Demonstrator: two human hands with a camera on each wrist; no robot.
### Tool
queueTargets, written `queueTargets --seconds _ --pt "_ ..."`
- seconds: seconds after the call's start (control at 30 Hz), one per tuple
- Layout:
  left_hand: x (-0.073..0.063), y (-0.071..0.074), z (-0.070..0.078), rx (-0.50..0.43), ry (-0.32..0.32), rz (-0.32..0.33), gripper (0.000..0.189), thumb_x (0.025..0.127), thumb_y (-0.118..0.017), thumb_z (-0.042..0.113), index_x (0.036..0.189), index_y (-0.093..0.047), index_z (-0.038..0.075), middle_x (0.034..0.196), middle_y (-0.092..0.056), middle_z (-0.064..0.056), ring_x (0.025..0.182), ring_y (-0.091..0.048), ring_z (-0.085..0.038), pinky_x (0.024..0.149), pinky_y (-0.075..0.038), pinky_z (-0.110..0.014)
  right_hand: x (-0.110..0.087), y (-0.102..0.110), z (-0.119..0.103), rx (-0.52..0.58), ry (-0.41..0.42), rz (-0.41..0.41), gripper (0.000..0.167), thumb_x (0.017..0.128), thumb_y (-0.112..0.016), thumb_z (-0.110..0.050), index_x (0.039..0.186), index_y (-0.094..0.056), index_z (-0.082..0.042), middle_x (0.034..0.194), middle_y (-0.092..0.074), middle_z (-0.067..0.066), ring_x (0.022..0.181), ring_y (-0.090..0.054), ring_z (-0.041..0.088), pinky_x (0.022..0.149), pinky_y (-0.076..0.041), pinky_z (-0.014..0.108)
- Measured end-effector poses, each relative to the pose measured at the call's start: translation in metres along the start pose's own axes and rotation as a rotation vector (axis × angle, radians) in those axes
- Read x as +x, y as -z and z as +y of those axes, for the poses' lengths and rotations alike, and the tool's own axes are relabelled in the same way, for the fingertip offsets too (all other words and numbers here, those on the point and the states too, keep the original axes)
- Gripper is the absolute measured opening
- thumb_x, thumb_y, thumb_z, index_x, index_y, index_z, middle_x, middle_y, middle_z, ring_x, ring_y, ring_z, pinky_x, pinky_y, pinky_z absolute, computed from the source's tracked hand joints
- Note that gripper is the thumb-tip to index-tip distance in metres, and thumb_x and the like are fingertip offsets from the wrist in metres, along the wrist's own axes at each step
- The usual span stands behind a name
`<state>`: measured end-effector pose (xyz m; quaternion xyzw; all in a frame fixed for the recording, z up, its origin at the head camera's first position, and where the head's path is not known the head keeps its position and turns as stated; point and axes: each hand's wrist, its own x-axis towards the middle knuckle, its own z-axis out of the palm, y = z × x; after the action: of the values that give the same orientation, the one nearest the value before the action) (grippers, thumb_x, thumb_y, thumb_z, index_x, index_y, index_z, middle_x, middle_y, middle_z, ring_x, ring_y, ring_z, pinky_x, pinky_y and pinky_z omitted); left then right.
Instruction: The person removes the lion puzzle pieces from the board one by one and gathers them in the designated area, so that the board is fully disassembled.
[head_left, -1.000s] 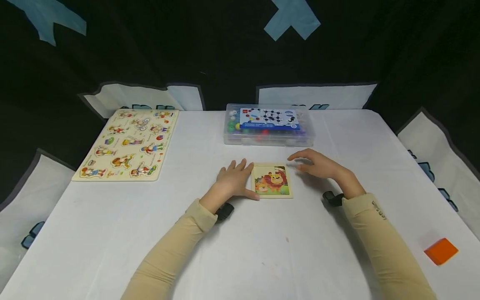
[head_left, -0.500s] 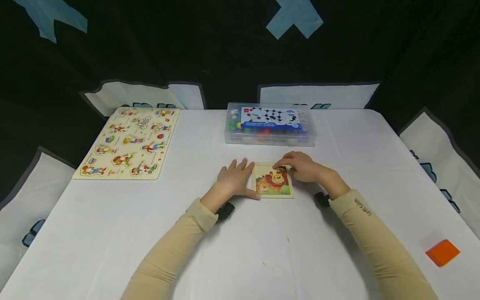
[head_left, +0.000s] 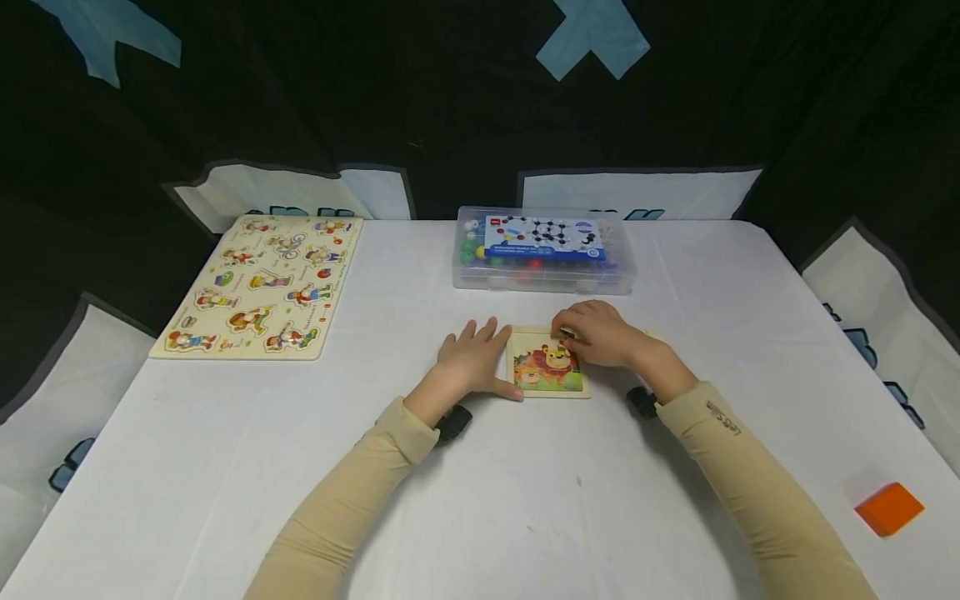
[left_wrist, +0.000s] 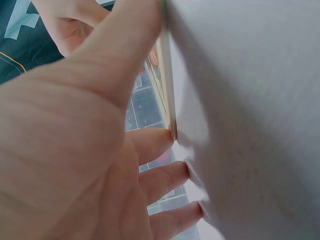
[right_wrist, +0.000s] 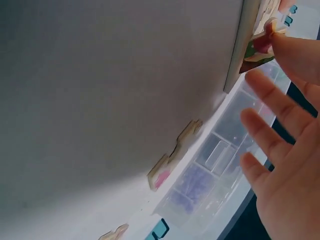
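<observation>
A small square wooden jigsaw puzzle with a lion picture lies flat on the white table. My left hand is spread beside it, thumb and index finger touching its left edge; the left wrist view shows the fingertips against that edge. My right hand is over the top right corner, pinching a jigsaw piece between thumb and index finger. In the right wrist view this jigsaw piece looks tilted up from the frame; the other fingers are loosely extended. The fingers partly cover it.
Loose jigsaw pieces lie on the table to the right of the puzzle. A clear plastic box of coloured balls stands behind it. A large picture peg board is at the left back, an orange block at the right front.
My right hand has moved left from beside the puzzle onto its top right corner and now pinches a jigsaw piece there. The left hand has stayed in place.
</observation>
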<state>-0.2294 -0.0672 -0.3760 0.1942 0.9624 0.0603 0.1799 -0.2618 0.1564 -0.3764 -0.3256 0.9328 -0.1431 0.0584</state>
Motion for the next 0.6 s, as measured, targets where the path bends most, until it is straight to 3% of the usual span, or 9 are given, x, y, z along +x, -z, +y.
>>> queueTargets --seconds 0.2,0.4,0.6 --pt "0.000 0.000 0.000 -0.008 -0.001 0.001 0.107 0.064 -0.066 0.066 0.146 -0.019 0.014 0.149 -0.013 -0.010 0.134 -0.011 -0.036 0.101 -0.019 -0.055 -0.004 0.002 0.005 0.038 0.072 0.060 0.019 0.083 -0.065 -0.010 0.101 -0.060 -0.008 0.092 -0.061 0.002 0.087 -0.052 0.022 0.086 -0.034 0.045" --pt "0.000 -0.001 0.000 -0.007 -0.001 0.001 0.108 0.064 -0.066 0.066 0.146 -0.020 0.013 0.149 -0.013 -0.011 0.134 -0.011 -0.036 0.101 -0.019 -0.055 -0.008 0.003 0.008 0.026 0.055 0.040 0.035 0.077 -0.070 -0.002 0.110 -0.059 -0.003 0.097 -0.060 0.007 0.091 -0.052 0.023 0.088 -0.035 0.046" --pt "-0.001 -0.001 0.001 0.002 0.000 0.007 0.107 0.064 -0.066 0.066 0.146 -0.020 0.014 0.149 -0.014 -0.010 0.134 -0.012 -0.036 0.101 -0.020 -0.055 -0.012 0.004 0.011 0.019 0.042 0.052 0.039 0.074 -0.070 0.003 0.111 -0.059 -0.003 0.095 -0.059 0.008 0.090 -0.052 0.023 0.085 -0.039 0.043"
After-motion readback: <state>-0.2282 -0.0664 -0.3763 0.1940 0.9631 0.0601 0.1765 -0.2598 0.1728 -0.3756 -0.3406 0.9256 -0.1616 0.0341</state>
